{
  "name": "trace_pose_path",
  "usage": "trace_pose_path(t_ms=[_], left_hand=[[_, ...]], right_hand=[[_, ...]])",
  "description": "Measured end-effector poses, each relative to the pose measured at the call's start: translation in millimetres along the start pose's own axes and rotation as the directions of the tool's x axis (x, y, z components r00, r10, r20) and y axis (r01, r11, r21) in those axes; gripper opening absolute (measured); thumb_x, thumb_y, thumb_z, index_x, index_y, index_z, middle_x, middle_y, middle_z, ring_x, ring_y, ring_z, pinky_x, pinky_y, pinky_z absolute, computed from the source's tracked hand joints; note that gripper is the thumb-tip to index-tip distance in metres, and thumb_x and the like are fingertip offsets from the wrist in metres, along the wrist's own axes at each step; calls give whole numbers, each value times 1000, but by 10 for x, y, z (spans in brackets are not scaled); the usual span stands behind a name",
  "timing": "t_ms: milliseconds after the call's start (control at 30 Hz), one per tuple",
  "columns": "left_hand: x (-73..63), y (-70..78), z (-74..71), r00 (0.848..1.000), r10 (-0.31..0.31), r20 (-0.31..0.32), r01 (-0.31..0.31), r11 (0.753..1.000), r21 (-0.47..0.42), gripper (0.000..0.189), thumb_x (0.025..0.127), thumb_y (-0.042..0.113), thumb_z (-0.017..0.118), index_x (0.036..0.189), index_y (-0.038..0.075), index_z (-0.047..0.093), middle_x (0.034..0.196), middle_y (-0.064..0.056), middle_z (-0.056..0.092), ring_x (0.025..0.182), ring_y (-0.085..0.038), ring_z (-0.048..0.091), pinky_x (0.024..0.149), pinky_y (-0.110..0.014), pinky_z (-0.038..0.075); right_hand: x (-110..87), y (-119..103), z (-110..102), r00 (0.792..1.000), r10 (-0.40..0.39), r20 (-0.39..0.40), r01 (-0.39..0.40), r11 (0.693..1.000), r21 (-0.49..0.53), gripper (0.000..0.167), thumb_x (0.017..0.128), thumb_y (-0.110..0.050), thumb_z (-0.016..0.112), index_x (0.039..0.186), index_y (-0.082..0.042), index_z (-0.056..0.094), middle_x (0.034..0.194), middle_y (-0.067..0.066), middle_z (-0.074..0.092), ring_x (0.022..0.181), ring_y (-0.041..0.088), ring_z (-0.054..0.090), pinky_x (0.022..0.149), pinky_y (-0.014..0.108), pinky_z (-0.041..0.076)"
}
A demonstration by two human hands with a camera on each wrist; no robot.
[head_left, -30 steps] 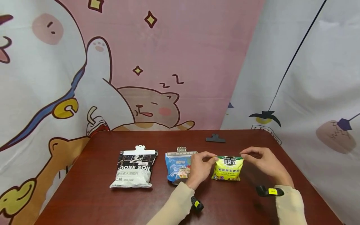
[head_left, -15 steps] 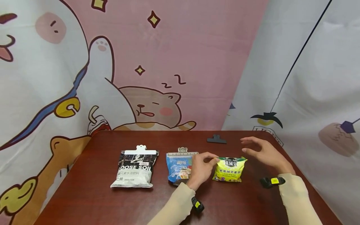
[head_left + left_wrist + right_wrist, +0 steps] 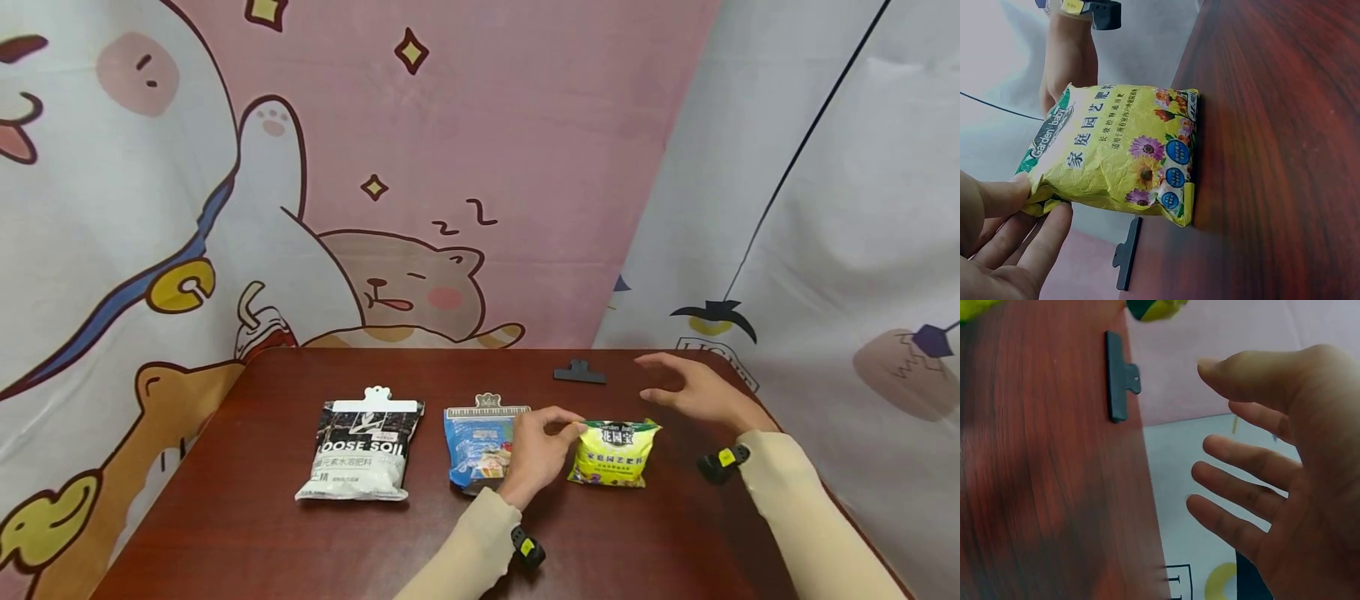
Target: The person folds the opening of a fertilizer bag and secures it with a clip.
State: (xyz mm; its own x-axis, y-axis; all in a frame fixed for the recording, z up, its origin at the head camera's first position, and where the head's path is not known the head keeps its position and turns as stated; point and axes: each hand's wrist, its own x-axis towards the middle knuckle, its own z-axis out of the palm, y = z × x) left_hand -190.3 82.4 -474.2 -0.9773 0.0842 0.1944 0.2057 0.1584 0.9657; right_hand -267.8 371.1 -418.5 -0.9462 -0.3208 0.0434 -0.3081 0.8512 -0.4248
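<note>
My left hand (image 3: 538, 450) pinches the top left corner of a yellow fertilizer bag (image 3: 613, 457) with a green top edge, which stands upright on the table. In the left wrist view the thumb and fingers grip the folded corner of the bag (image 3: 1122, 150). To the right of the bag, my right hand (image 3: 697, 390) is in the air, its fingers spread from the thumb and nothing between them. A black clip (image 3: 580, 372) lies near the table's back edge, to the left of the right hand's fingertips. The right wrist view also has this clip (image 3: 1119, 378).
A black and white soil bag (image 3: 358, 454) with a white clip (image 3: 377, 402) on its top lies at the left. A blue bag (image 3: 472, 450) with a silver clip (image 3: 487, 406) sits in the middle, partly behind the left hand. A printed cloth hangs behind the table (image 3: 247, 542).
My right hand has let go of the yellow bag's top right corner and moved up and back toward the black clip. The left hand keeps its pinch on the bag.
</note>
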Motion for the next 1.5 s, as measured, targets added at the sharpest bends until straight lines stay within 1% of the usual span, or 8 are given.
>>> trace_pose_path(t_ms=[67, 233, 500, 767, 967, 1200, 1333, 1500], left_hand=[[-1, -5, -1, 1000, 2, 0, -2, 1000, 0, 6, 93, 23, 77, 94, 25, 83, 91, 9, 77, 78, 0, 67, 67, -20, 54], [-3, -11, -6, 1000, 3, -5, -3, 1000, 1, 6, 94, 23, 77, 94, 24, 82, 91, 8, 77, 79, -1, 68, 69, -21, 55], [0, -23, -12, 1000, -1, -3, 1, 1000, 5, 6, 94, 23, 76, 94, 25, 82, 92, 9, 76, 81, -1, 68, 68, -21, 53], [5, -30, -4, 1000, 2, 7, -2, 1000, -4, 6, 94, 23, 77, 94, 25, 82, 92, 8, 77, 81, -3, 68, 66, -20, 52], [20, -37, 20, 1000, 16, 5, -16, 1000, 8, 6, 92, 20, 78, 92, 25, 82, 89, 8, 78, 79, 0, 68, 68, -19, 52], [35, -34, 13, 1000, 29, 1, -29, 1000, 13, 7, 93, 20, 78, 92, 25, 82, 90, 9, 78, 82, 0, 67, 70, -20, 53], [40, -38, 13, 999, 33, 3, -33, 999, 19, 7, 93, 20, 78, 92, 25, 82, 90, 9, 78, 83, 1, 68, 71, -19, 53], [52, -43, 14, 999, 54, 0, -54, 998, 14, 6, 93, 20, 78, 92, 24, 83, 90, 8, 78, 83, 0, 69, 72, -19, 54]], right_hand=[[56, 5, -2, 1000, -12, 15, 12, 1000, -18, 63, 94, -46, 73, 147, -21, 53, 151, 18, 54, 134, 47, 52, 102, 73, 43], [218, -4, 14, 995, -75, 67, 78, 996, -40, 64, 93, -40, 76, 149, -17, 53, 152, 18, 53, 137, 46, 51, 104, 70, 43], [437, -109, 66, 976, -149, 158, 164, 983, -83, 65, 94, -32, 76, 151, -12, 50, 153, 19, 51, 140, 47, 47, 106, 69, 42], [650, -99, 165, 959, -203, 200, 232, 963, -138, 70, 92, -27, 78, 153, -13, 47, 155, 19, 49, 142, 46, 45, 110, 69, 39], [806, -76, 257, 952, -207, 226, 246, 956, -162, 72, 91, -30, 78, 153, -11, 47, 155, 20, 49, 141, 47, 46, 110, 68, 40], [985, -25, 357, 944, -214, 250, 255, 956, -144, 72, 91, -28, 78, 154, -12, 47, 156, 19, 48, 141, 46, 47, 109, 67, 41], [1073, 16, 407, 941, -226, 254, 271, 949, -162, 70, 91, -27, 78, 153, -13, 48, 156, 18, 49, 140, 44, 48, 110, 65, 42], [1161, 43, 457, 938, -247, 244, 290, 944, -159, 66, 92, -23, 76, 151, -8, 50, 152, 20, 52, 138, 45, 51, 109, 65, 42]])
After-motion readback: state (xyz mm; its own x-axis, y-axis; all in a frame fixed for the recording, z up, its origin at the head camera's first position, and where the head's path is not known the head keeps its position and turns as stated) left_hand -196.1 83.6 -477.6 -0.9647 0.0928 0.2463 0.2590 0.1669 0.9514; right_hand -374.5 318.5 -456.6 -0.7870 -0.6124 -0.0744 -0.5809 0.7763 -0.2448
